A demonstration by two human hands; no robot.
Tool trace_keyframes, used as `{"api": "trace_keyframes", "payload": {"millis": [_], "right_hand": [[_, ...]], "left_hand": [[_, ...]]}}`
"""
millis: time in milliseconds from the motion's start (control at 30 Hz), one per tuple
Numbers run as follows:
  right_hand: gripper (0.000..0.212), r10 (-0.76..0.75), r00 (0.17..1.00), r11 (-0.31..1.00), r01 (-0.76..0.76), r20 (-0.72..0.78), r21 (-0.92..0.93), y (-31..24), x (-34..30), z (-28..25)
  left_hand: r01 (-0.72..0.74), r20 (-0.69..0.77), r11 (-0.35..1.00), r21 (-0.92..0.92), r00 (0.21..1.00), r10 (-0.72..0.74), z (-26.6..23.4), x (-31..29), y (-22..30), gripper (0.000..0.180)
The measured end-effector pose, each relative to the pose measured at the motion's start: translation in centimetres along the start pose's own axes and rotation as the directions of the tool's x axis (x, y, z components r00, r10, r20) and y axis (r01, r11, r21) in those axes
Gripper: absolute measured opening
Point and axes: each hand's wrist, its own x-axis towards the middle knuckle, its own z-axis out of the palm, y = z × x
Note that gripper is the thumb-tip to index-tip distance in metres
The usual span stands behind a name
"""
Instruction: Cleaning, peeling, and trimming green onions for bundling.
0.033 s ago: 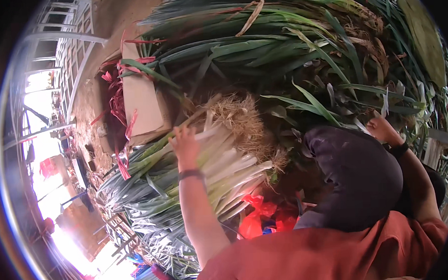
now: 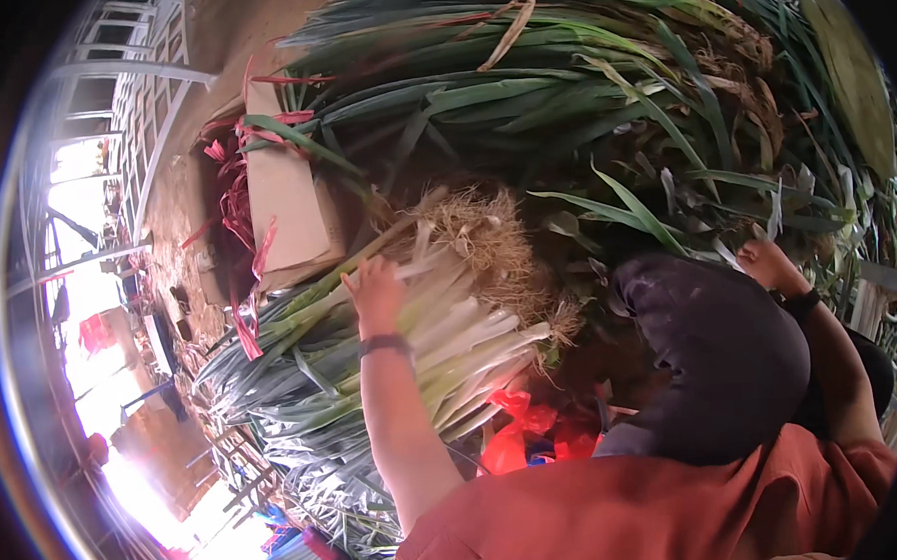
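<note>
A thick pile of leeks (image 2: 460,324) lies left of centre, white stems and tangled pale roots (image 2: 487,233) toward the middle, green leaves to the left. On the upper edge of this pile rests my left hand (image 2: 377,301), its fingers apart and touching the stems. My right hand (image 2: 768,264) is at the right, beyond my bent knee in dark trousers (image 2: 717,353). Its fingers are curled closed near loose leaves and pale scraps; a small whitish tip shows at them, too small to name.
More leeks (image 2: 521,97) are heaped across the far side. A cardboard box (image 2: 290,212) with red ties (image 2: 235,204) stands at the left. Red plastic bags (image 2: 520,427) lie between the pile and my leg. A pale metal lattice (image 2: 156,103) stands far left.
Almost nothing differs. The whole view has shifted very slightly, and both hands stay in the same places.
</note>
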Motion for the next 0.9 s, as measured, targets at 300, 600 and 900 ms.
{"api": "trace_keyframes", "payload": {"millis": [300, 600, 900], "right_hand": [[0.018, 0.113, 0.993, 0.992, -0.115, 0.044, 0.058, -4.6, 0.8, -1.1], [0.021, 0.162, 0.985, 0.983, -0.166, 0.067, 0.074, -8.7, 2.3, -1.8], [0.023, -0.002, 1.0, 0.99, 0.004, 0.013, -0.142, -4.0, 3.5, 0.7]], "left_hand": [[0.37, 0.153, 0.921, 0.12, 0.91, -0.385, 3.2, -0.3, -8.1, 0.034], [0.375, 0.169, 0.914, 0.158, 0.901, -0.399, 4.9, 3.0, -7.8, 0.03], [0.215, 0.116, 0.966, -0.146, 0.973, -0.199, 0.3, 5.1, 0.9, 0.036]]}}
